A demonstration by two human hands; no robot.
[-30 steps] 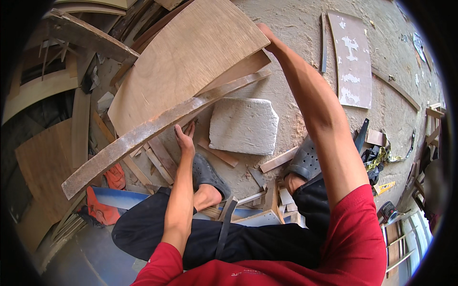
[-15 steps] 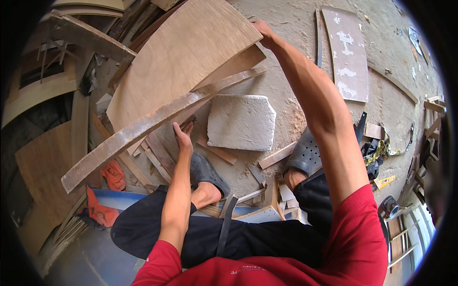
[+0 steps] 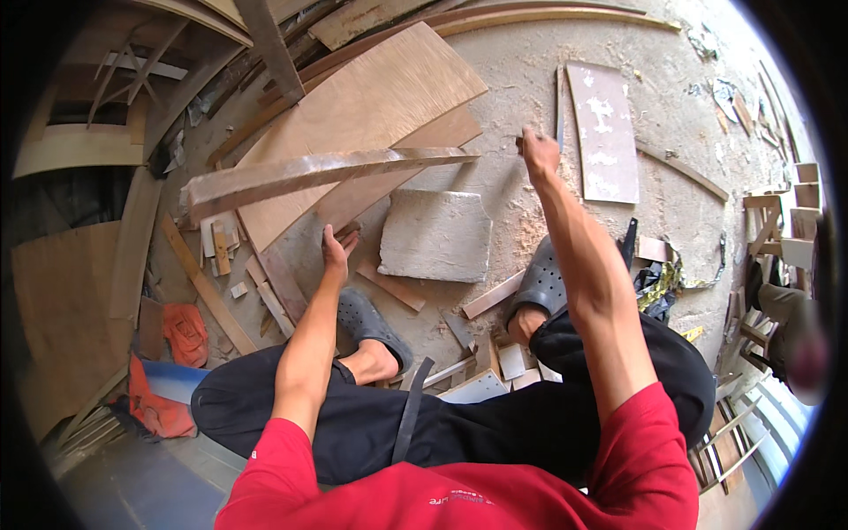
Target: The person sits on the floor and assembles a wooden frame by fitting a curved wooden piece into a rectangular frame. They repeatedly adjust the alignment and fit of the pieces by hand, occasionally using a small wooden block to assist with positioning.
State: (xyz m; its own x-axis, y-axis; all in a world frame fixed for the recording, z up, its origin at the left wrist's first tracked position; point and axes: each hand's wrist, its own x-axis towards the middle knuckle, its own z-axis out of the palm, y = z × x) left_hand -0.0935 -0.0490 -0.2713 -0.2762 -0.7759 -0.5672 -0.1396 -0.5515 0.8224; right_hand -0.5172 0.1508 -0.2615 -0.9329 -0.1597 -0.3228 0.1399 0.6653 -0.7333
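A large plywood panel (image 3: 353,115) lies slanted ahead of me, with a second thin board (image 3: 380,168) beneath it. Across both runs a long, slightly curved wooden strip (image 3: 327,172). My left hand (image 3: 336,250) is just below the boards' near edge, palm turned up and fingers stretched out, holding nothing that I can see. Right of the panel's corner, apart from it, my right hand (image 3: 539,155) is closed with its fingers curled; whatever may be in them is too small to name. A rough white block (image 3: 435,236) sits on the floor between my hands.
To the right lies a paint-spotted board (image 3: 605,132) beside a narrow dark strip (image 3: 559,110). Wood offcuts (image 3: 477,375) lie between my feet, and a handsaw blade (image 3: 629,238) shows past my right forearm. Orange cloth (image 3: 163,406) lies at left. Stacked timber (image 3: 371,22) lines the back.
My right hand has let go of the plywood panel's corner and drawn back to the right. The panel looks lower and farther away. The curved strip's left end has swung away from me.
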